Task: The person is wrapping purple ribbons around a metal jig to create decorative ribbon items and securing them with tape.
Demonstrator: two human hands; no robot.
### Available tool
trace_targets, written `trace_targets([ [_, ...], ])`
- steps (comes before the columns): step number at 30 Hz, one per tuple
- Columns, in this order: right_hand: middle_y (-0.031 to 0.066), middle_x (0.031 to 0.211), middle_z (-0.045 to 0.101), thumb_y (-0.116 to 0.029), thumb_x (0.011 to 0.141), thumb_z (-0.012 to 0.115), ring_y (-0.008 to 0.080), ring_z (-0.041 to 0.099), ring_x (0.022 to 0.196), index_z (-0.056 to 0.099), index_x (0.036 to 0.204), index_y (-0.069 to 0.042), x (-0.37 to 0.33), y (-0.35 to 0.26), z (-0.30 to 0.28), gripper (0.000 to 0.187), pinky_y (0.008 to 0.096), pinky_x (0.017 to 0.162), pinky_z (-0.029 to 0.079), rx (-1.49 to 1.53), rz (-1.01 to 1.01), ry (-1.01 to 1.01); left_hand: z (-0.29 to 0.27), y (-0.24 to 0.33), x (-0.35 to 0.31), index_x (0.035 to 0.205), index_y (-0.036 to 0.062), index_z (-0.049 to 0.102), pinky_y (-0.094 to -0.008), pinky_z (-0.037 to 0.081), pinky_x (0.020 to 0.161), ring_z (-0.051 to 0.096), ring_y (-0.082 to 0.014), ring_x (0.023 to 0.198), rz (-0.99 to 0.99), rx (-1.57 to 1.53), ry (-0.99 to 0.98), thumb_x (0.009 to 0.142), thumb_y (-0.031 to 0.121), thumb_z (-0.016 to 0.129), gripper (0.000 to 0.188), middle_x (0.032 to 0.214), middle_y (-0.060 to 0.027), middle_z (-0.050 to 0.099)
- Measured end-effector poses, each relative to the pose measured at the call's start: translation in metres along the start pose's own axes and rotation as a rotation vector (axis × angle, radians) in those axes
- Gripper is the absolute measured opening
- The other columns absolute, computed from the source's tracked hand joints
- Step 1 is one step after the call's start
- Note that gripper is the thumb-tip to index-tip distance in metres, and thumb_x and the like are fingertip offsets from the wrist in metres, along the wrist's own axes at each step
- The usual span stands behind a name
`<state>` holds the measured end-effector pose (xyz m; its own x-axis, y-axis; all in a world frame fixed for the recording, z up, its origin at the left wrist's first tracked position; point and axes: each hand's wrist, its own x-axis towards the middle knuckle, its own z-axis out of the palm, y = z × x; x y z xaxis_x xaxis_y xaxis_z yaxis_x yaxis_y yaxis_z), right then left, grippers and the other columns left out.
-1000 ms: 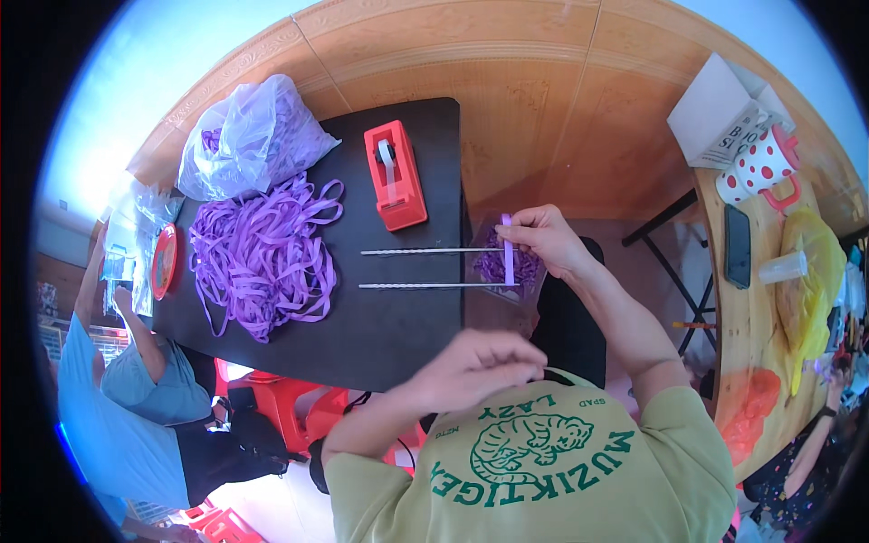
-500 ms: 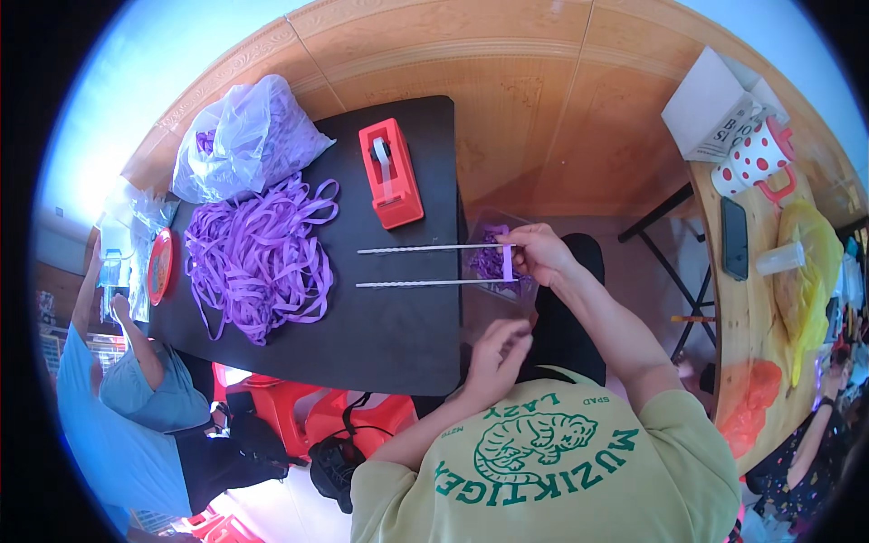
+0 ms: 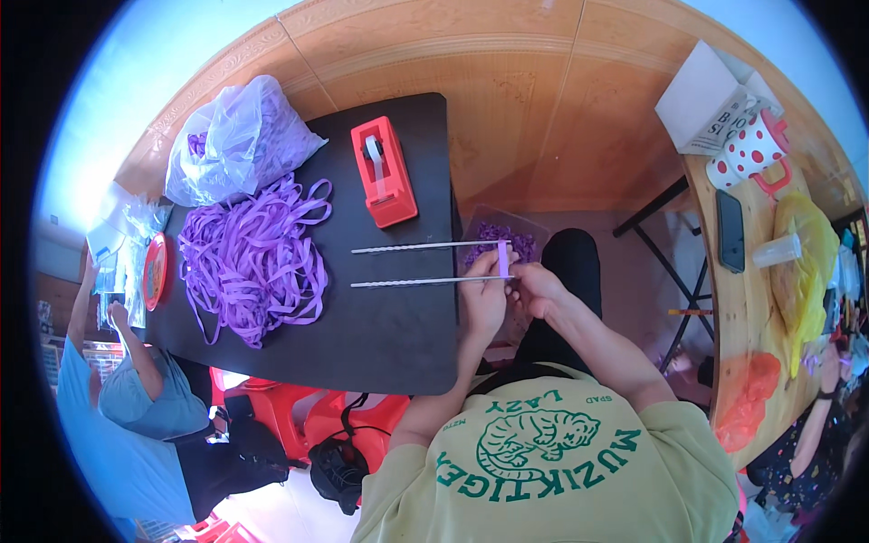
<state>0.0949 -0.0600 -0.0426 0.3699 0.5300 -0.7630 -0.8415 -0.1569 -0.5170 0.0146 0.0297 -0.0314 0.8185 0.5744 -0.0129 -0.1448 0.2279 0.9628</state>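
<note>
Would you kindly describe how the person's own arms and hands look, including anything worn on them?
The left hand and right hand are ungloved, and the forearms are bare, with no watch visible. The short sleeves are pale yellow-green, without visible markings.

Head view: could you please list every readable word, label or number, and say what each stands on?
I won't copy wording, but print shows here:
Pale green shirt: dark green words, the large ones legible, around a tiger drawing.
White box: dark letters, partly legible, beside the dotted mug.
Red tape dispenser: any marking too small to read.
</note>
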Motion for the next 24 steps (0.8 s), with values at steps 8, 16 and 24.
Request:
trace_targets([
  [8,0.0053,0.078,0.060,-0.006,0.081,0.058,0.0155,0.057,0.067,0.065,0.096,-0.002,0.004,0.054,-0.028,0.017,0.0281,0.056,0.045,-0.271,-0.322,0.200,0.006,-0.002,0.005,0.103,-0.0026,0.066,-0.0245,0.048,0.073,0.065,-0.0152,0.081,-0.095,-0.172,-0.022,0.091,0.009,0.060,0.018,0.089,-0.0099,0.069],
  [16,0.0143,0.104,0.055,0.005,0.076,0.061,0.0190,0.057,0.087,0.057,0.108,-0.001,-0.030,0.039,-0.007,0.032,0.0298,0.076,0.047,-0.456,-1.179,0.260,0.002,-0.002,0.004,0.101,-0.0042,0.066,-0.0258,0.050,0.077,0.064,-0.0165,0.083,-0.133,-0.299,-0.043,0.089,0.004,0.059,0.016,0.089,-0.0111,0.068],
  [24,0.0179,0.114,0.053,0.005,0.073,0.062,0.0299,0.053,0.100,0.063,0.096,0.000,-0.041,0.043,-0.002,0.024,0.0344,0.086,0.043,-0.756,-1.611,0.464,0.003,-0.001,0.001,0.102,-0.0050,0.066,-0.0268,0.050,0.080,0.064,-0.0166,0.085,-0.137,-0.318,-0.015,0.086,-0.001,0.058,0.018,0.092,-0.0116,0.068],
])
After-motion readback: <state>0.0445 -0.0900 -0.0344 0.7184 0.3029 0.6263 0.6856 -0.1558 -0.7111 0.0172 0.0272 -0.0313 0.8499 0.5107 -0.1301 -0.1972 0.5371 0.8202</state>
